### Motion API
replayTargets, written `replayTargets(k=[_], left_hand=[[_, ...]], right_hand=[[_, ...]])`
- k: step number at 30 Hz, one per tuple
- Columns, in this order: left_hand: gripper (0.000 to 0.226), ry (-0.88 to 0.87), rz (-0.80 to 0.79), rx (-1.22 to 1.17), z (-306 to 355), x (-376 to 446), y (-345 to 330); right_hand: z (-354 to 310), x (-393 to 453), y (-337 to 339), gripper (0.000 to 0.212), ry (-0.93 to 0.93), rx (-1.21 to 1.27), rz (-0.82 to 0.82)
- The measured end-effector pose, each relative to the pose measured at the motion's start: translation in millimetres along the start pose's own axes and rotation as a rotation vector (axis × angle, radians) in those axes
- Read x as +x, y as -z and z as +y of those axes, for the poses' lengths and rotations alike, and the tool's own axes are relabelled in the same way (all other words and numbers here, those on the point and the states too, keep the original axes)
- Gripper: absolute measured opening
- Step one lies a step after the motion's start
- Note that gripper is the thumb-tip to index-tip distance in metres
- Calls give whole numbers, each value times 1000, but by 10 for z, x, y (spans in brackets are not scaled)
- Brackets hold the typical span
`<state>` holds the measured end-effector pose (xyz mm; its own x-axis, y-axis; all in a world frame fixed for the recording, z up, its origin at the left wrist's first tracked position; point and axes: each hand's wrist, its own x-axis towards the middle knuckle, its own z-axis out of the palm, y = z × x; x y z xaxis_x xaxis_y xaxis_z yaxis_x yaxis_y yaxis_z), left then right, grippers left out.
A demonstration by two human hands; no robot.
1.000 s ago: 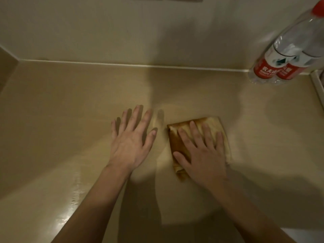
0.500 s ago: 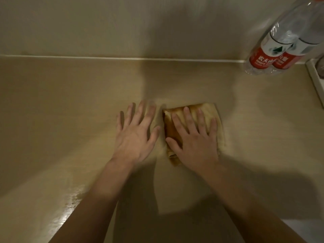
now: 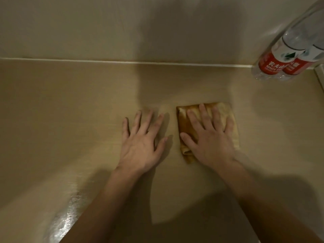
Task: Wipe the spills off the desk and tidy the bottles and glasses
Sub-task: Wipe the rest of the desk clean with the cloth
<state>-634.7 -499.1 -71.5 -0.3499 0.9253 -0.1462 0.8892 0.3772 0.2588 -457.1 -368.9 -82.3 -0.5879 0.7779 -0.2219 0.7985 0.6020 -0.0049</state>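
Note:
A folded yellow-brown cloth lies flat on the beige desk, a little right of centre. My right hand presses down on it with straight, spread fingers and covers most of it. To its left, my left hand rests flat on the bare desk with its fingers spread, a small gap away from the cloth. Two clear plastic water bottles with red and white labels stand side by side in the far right corner against the wall.
A wet, shiny streak shows on the desk near the front left edge. The wall closes off the back of the desk. A white rim of something shows at the right edge, beside the bottles.
My right hand has slid the cloth away from me and back slightly rightward. My left hand has stayed flat beside it, with the gap between them a little wider now.

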Motion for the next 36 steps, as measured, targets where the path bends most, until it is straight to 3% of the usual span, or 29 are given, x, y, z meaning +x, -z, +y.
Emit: replayTargets(k=[8, 17, 26, 31, 36], left_hand=[[68, 76, 12, 6, 388, 113, -60], [65, 110, 33, -14, 971, 240, -89], [66, 91, 23, -11, 1433, 410, -158], [66, 94, 16, -8, 1612, 450, -196], [66, 104, 27, -7, 1717, 455, -240]], right_hand=[[317, -324, 30, 76, 183, 4, -37], [1040, 99, 59, 76, 79, 32, -19], [1389, -243, 18, 74, 228, 16, -10], [1747, -136, 54, 74, 170, 7, -7], [1690, 101, 87, 77, 157, 29, -3]])
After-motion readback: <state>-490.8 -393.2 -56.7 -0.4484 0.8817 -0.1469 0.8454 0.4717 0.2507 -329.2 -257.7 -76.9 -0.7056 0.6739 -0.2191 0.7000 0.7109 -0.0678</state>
